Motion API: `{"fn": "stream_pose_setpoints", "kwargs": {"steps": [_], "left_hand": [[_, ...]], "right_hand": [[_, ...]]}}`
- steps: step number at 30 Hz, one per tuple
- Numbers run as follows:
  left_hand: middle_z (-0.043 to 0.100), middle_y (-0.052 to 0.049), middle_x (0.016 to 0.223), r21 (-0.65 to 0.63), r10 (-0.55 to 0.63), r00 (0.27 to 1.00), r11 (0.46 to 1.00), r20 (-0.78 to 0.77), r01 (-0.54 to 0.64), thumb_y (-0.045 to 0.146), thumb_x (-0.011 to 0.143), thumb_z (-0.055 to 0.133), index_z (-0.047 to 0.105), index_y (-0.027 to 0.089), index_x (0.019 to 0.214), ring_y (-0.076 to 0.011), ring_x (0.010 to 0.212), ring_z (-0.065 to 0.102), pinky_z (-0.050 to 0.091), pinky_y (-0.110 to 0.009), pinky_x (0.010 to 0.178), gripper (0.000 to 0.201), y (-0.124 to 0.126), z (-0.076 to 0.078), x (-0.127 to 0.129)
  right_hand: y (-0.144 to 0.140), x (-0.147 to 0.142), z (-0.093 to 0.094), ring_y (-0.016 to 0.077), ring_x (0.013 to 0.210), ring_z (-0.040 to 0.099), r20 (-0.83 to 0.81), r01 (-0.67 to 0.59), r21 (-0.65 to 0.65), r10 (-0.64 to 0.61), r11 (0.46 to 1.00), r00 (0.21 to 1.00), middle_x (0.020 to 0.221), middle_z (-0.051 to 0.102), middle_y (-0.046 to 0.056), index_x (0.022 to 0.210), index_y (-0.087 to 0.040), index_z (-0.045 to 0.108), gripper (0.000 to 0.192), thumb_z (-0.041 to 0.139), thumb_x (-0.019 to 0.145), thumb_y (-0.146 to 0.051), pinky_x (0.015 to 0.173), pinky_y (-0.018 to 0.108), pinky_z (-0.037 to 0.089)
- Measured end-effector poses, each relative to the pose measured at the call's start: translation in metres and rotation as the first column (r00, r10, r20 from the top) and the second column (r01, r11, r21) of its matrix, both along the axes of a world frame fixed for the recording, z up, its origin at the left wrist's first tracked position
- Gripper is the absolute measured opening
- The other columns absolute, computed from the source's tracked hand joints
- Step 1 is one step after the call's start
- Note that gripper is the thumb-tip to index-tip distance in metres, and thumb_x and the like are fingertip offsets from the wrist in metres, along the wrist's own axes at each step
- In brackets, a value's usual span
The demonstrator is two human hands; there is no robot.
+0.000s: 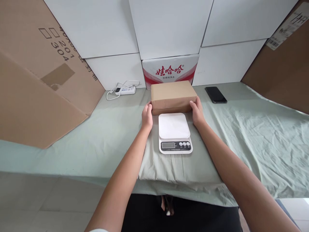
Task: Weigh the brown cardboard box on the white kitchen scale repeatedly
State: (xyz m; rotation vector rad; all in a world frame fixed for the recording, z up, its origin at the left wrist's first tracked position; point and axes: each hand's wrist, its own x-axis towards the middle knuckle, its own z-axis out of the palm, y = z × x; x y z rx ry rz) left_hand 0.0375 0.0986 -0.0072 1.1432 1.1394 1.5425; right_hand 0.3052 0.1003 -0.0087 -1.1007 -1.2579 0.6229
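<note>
2 hands, left hand [147,116] and right hand [197,111], gripping cardboard box [172,92] (behind scale [174,132])

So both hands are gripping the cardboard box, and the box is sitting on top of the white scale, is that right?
Not quite. In the head view both hands do grip the cardboard box, but it sits on the cloth behind the white scale, not on it.

The red-and-white carton [170,69] at the table's back edge bore red characters "娃哈哈". The big cardboard sheet [36,74] at the left edge showed "201" and "304". The scale's [174,132] display was unreadable.
</note>
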Motion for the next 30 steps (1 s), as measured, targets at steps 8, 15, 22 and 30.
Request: {"fn": "stream_pose_setpoints", "kwargs": {"steps": [8,15,22,30], "left_hand": [[0.077,-0.01,0.157,-0.007,-0.008,1.0,1.0,0.002,0.008,0.064,0.106,0.06,0.076,0.028,0.137,-0.0275,0.152,0.069,0.053,-0.04,0.129,0.05,0.0,-0.0007,0.0],[0.079,-0.01,0.153,-0.005,0.001,1.0,1.0,0.0,-0.001,0.068,0.104,0.062,0.077,0.028,0.134,-0.028,0.149,0.071,0.056,-0.038,0.124,0.052,0.0003,-0.001,0.0003],[0.076,-0.009,0.158,-0.016,-0.001,1.0,1.0,-0.023,0.0,0.064,0.106,0.059,0.075,0.027,0.137,-0.0298,0.154,0.067,0.052,-0.042,0.13,0.051,0.0041,-0.0037,0.0001],[0.076,-0.009,0.157,0.002,-0.003,0.999,1.0,-0.038,0.003,0.067,0.106,0.057,0.074,0.028,0.139,-0.0302,0.154,0.068,0.053,-0.043,0.13,0.053,0.0055,-0.0061,-0.0004]], "right_hand": [[-0.0008,-0.0021,0.0013,0.0395,0.157,0.058,-0.001,0.007,0.002,-0.007,1.0,1.0,0.158,0.073,0.007,0.143,-0.033,0.066,0.067,0.065,0.09,-0.074,0.143,0.065,0.038],[-0.0006,-0.0004,0.0015,0.0394,0.156,0.057,0.014,0.008,-0.006,-0.008,1.0,1.0,0.156,0.073,0.007,0.142,-0.033,0.066,0.065,0.065,0.091,-0.074,0.142,0.064,0.039],[-0.0043,-0.0042,0.006,0.0398,0.152,0.06,-0.011,0.04,-0.027,-0.041,0.999,0.999,0.154,0.074,0.01,0.134,-0.029,0.067,0.058,0.067,0.089,-0.065,0.143,0.066,0.037],[-0.0043,-0.0047,0.0066,0.0407,0.152,0.061,0.001,0.031,-0.007,-0.031,0.999,1.0,0.152,0.075,0.011,0.138,-0.028,0.067,0.059,0.065,0.091,-0.063,0.141,0.066,0.04]]}}
